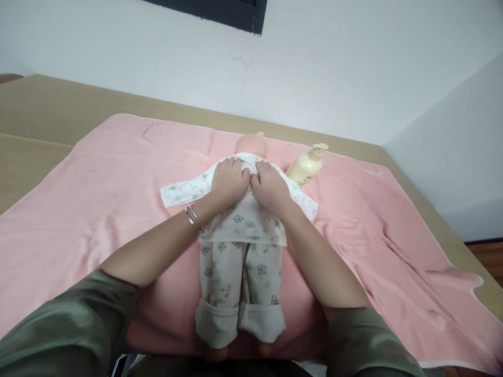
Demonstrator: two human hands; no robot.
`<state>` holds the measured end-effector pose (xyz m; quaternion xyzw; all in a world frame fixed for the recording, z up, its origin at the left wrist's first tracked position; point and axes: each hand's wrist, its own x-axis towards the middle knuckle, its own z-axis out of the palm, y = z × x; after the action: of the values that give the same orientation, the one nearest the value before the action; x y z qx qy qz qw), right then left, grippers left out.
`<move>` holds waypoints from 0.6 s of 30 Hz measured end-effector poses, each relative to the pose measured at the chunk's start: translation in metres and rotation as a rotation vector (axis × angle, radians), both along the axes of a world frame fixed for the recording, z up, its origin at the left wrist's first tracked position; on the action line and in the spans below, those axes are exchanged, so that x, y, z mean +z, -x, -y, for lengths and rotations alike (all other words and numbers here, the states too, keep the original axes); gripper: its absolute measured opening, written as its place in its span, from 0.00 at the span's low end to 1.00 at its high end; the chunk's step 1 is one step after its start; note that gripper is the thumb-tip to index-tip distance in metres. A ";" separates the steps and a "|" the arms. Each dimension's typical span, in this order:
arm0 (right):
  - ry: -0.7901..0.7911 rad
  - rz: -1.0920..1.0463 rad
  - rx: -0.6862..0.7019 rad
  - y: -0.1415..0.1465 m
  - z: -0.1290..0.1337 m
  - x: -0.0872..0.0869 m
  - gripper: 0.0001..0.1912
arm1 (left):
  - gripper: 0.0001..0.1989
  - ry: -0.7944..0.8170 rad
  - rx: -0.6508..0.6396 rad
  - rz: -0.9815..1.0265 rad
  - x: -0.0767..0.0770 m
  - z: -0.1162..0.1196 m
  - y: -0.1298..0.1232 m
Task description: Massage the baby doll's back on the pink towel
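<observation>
A baby doll [244, 225] in a white patterned top and trousers lies on a pink blanket [129, 157], its head at the far end and its feet toward me. Its sleeves spread out to both sides and the trouser cuffs are turned up. My left hand [231, 180] lies flat on the upper part of the top, at the left, fingers pointing away from me. On the right side of the same area rests my right hand [270, 184], also flat. The two thumbs are close together near the middle. Neither hand holds anything.
A cream pump bottle [305, 167] lies tilted on the blanket, right of the doll's head and beside its right-hand sleeve. The blanket covers much of a tan table [51, 104]. Behind the table stands a white wall [157, 57] with a dark frame at the top.
</observation>
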<state>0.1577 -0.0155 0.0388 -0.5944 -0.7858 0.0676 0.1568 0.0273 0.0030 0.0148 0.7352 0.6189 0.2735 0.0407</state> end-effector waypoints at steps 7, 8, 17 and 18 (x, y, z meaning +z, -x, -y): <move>-0.007 -0.088 -0.053 -0.006 -0.016 -0.017 0.36 | 0.20 0.055 -0.005 0.029 -0.002 -0.002 0.000; -0.008 -0.089 -0.052 -0.005 -0.015 -0.017 0.36 | 0.20 0.061 -0.004 0.029 -0.002 -0.002 0.000; 0.047 -0.102 0.053 -0.020 -0.020 -0.009 0.36 | 0.25 0.085 -0.094 -0.137 0.013 0.024 -0.007; 0.056 -0.098 0.051 -0.020 -0.020 -0.007 0.36 | 0.25 0.089 -0.127 -0.168 0.016 0.025 -0.007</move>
<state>0.1775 0.0045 0.0320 -0.5743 -0.7899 0.1223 0.1766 0.0340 -0.0222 0.0303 0.7908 0.5837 0.1800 0.0385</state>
